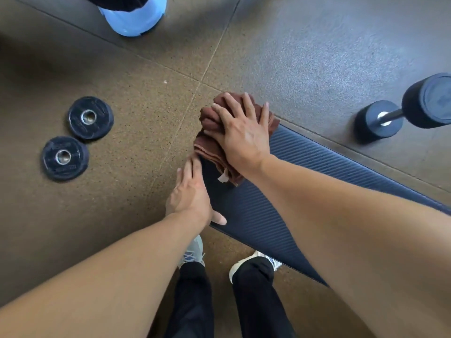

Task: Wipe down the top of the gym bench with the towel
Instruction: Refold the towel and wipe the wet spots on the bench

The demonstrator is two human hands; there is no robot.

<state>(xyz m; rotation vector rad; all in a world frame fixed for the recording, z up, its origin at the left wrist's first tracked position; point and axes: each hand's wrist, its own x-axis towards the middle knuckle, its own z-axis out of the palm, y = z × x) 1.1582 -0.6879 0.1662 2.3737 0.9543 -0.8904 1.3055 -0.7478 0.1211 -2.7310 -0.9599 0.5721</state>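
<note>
Speckled rubber floor [109, 203] surrounds the ribbed bench [280, 191]; your right hand [241, 135], fingers spread, presses the bunched towel [210, 123] at its 11 o'clock end, left hand [190, 193] gripping the edge; push further and the towel may slide off
</note>
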